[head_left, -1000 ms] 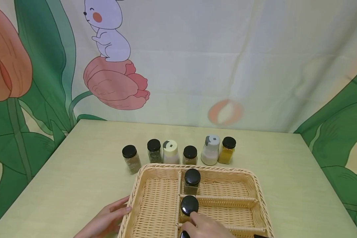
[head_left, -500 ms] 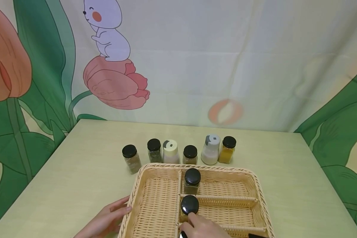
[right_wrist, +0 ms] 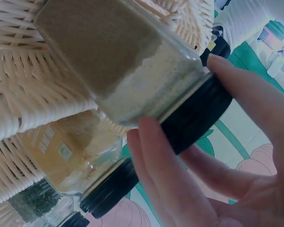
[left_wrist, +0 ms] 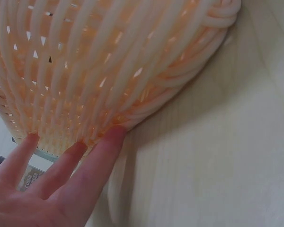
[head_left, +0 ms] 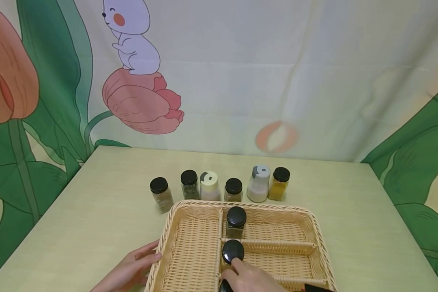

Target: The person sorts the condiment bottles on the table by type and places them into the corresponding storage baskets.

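My right hand (head_left: 253, 280) grips a square glass spice jar by its black lid (head_left: 225, 286). In the right wrist view this jar (right_wrist: 118, 61) holds grey-brown powder, with fingers and thumb around the lid. Beside it, a jar of yellow powder (right_wrist: 68, 158) stands in the middle right compartment of the wicker basket (head_left: 164, 239); another black-lidded jar (head_left: 236, 221) stands in the back compartment. My left hand (head_left: 131, 265) touches the basket's left outer side, its fingers (left_wrist: 92, 172) straight against the weave in the left wrist view.
Behind the basket stand a jar of brown powder (head_left: 163, 198), a dark herb jar (head_left: 190, 186), a cream-capped shaker (head_left: 209, 186), a black-lidded jar (head_left: 233, 190), a white-capped shaker (head_left: 258, 184) and a yellow spice jar (head_left: 278, 186). A printed curtain (head_left: 222, 81) hangs behind the table.
My right hand shifts very slightly at the jar's lid. The left hand, the basket and the other jars stay where they were.
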Available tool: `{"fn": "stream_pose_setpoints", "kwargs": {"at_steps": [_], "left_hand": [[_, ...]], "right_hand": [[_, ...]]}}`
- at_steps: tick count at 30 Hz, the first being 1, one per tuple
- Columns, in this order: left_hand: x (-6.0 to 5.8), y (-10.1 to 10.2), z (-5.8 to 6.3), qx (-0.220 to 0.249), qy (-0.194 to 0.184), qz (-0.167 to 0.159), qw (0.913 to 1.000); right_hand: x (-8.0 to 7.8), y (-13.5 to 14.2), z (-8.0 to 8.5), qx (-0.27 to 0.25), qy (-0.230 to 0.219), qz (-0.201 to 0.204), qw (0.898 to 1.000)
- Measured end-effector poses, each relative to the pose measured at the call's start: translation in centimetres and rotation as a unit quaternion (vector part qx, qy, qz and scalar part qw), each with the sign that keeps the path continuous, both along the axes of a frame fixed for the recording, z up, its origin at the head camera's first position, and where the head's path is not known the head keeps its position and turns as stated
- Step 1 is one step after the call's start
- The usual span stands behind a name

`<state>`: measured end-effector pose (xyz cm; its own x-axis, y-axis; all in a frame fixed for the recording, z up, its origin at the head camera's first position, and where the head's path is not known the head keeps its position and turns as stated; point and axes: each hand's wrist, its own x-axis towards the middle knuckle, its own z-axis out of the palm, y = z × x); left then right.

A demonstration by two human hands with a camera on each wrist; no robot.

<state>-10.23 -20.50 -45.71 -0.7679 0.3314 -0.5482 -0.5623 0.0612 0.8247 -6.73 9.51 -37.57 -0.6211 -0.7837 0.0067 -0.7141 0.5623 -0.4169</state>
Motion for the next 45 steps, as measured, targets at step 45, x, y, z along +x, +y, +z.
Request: {"fn": "stream_pose_setpoints", "kwargs": {"at_steps": [45], "left_hand": [[0.1,-0.1,-0.1,-0.001,0.007,0.001,1.0000]], "right_hand": [[-6.8,4.0,5.1,-0.018,0.062,-0.173,0.983]]}}
